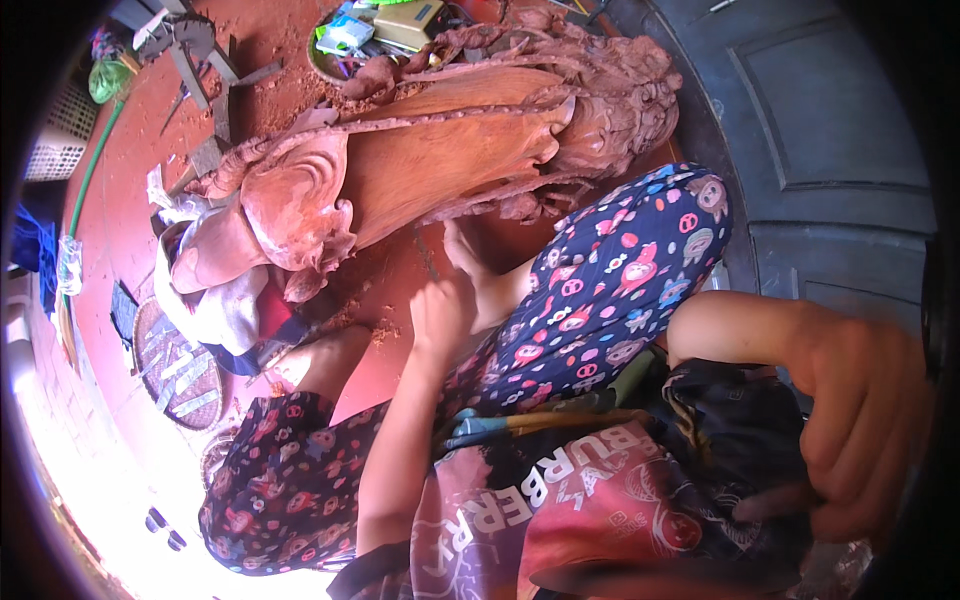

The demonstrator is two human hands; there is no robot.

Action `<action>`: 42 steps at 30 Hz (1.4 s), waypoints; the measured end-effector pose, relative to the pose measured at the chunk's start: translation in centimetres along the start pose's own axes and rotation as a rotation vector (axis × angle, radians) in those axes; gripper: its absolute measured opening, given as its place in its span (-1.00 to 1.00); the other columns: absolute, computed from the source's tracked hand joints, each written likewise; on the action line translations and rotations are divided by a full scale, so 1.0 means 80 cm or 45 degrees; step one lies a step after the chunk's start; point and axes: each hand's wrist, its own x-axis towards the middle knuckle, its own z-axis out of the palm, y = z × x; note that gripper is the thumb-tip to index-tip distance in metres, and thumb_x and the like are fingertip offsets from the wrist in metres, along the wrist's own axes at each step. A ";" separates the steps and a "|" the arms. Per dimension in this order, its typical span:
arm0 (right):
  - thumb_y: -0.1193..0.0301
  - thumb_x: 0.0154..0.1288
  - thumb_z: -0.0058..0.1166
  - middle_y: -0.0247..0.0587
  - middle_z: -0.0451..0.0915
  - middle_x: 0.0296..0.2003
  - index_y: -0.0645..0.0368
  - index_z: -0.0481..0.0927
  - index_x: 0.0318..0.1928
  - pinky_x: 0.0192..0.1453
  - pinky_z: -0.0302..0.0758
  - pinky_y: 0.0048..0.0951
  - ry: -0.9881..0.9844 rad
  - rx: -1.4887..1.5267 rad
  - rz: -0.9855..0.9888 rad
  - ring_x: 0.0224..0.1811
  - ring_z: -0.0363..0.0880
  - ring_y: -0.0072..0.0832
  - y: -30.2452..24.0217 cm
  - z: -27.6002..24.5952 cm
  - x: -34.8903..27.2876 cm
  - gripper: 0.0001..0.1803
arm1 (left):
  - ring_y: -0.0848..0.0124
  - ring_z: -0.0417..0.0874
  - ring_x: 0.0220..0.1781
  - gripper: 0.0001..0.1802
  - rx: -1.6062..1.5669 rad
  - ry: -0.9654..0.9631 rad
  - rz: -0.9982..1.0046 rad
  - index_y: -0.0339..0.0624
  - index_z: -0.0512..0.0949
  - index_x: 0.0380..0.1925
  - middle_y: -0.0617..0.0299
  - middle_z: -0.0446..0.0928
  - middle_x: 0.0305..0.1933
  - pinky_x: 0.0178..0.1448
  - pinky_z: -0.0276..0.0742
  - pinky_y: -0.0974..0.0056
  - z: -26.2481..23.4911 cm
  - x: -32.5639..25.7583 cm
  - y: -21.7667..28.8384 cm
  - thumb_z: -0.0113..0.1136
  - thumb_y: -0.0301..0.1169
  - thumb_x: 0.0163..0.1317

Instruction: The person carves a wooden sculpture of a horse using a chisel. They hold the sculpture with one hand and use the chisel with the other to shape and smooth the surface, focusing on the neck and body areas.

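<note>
A large carving of reddish wood (450,150) lies across the floor in front of me, with a smooth middle panel and deeply cut, knotted ends. My left hand (441,318) is closed around a thin, dark, narrow hand tool (427,252), whose end points up toward the carving's near edge. My bare foot is right beside that hand. Raised close to the camera at the right, my right hand (862,425) has its fingers curled in. What it holds, if anything, is hidden.
White cloth (225,312) lies under the carving's left end. Flat woven baskets, one with metal strips (180,370), another with boxes (408,22), stand nearby. A dark metal stand (195,75), a green hose (92,190) and wood shavings are on the red floor. Blue-grey door panels (820,110) rise at right.
</note>
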 end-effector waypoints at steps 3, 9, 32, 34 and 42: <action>0.66 0.16 0.11 -0.31 0.61 -0.55 0.16 0.66 -0.50 -0.57 0.03 -0.65 0.005 0.041 0.211 -0.68 0.26 -0.72 -0.025 0.015 0.023 -0.83 | -0.08 0.65 0.08 -0.54 -0.246 0.051 -0.253 -0.34 0.55 -0.11 -0.26 0.63 -0.05 0.11 0.57 -0.04 0.037 0.064 -0.005 0.15 -0.08 0.35; 0.55 0.23 0.10 -0.26 0.62 -0.58 0.18 0.72 -0.43 -0.60 0.02 -0.63 0.399 0.272 0.327 -0.70 0.27 -0.67 -0.029 0.018 -0.020 -0.84 | -0.05 0.57 0.28 -0.33 -1.435 0.008 0.094 -0.27 0.60 0.11 -0.19 0.62 0.12 0.36 0.43 0.07 0.132 0.156 -0.053 0.15 0.13 0.33; 0.08 0.65 -0.49 0.18 0.54 -0.02 0.54 0.22 0.37 -0.36 0.34 -0.67 1.435 -0.351 0.760 -0.52 0.35 -0.65 0.001 0.002 -0.209 -0.30 | -0.22 0.65 0.09 -0.25 -0.519 0.140 -0.486 -0.31 0.55 0.01 -0.37 0.63 -0.07 0.20 0.54 -0.10 0.107 0.138 -0.036 0.35 0.11 0.01; 0.05 0.65 -0.55 0.28 0.52 0.09 0.56 0.25 0.35 -0.33 0.37 -0.66 1.390 -0.458 0.859 -0.45 0.41 -0.61 -0.004 -0.005 -0.231 -0.27 | -0.18 0.65 0.13 -0.22 -0.455 0.013 -0.516 -0.30 0.62 -0.02 -0.36 0.63 -0.03 0.22 0.54 -0.06 0.101 0.145 -0.040 0.29 0.22 0.05; 0.02 0.60 -0.23 0.23 0.46 0.03 0.42 0.39 0.16 -0.43 0.38 -0.66 1.710 -0.562 0.889 -0.47 0.43 -0.59 0.007 -0.002 -0.221 -0.39 | -0.22 0.64 0.10 -0.19 -0.075 -0.120 -0.332 -0.31 0.56 0.08 -0.38 0.61 -0.02 0.22 0.54 -0.10 0.140 0.158 -0.096 -0.01 0.27 0.25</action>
